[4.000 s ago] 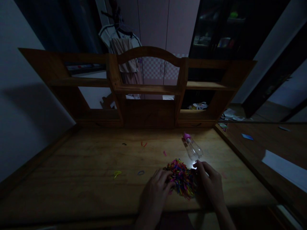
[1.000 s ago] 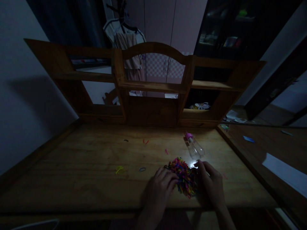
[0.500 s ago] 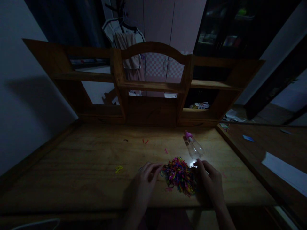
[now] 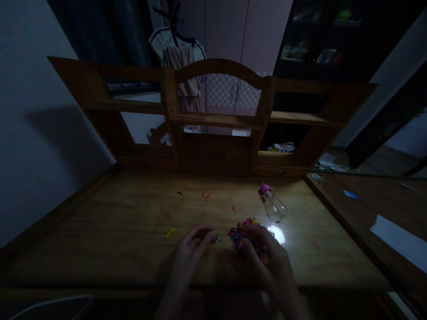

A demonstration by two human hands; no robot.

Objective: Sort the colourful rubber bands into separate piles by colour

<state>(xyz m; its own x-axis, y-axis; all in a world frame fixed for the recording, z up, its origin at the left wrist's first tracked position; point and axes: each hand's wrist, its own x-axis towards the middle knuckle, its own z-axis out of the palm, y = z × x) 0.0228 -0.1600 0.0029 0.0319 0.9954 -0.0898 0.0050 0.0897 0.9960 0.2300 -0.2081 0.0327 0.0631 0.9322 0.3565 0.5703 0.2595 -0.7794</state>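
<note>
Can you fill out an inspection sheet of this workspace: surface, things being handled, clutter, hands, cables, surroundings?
Surface: wooden desktop, dimly lit, with a bright patch right of the pile.
Things handled: pile of multicoloured bands, partly hidden by a hand; blue band at the left fingertips.
Clutter: yellow bands, red pieces, a black piece, and a clear bottle with a pink cap.
Hands: left hand pinches the blue band; right hand is over the pile, blurred, grip unclear.
Cables: none identifiable; a pale curved line at lower left is unclear.
Surroundings: wooden shelf unit behind, hanging clothes beyond.
</note>
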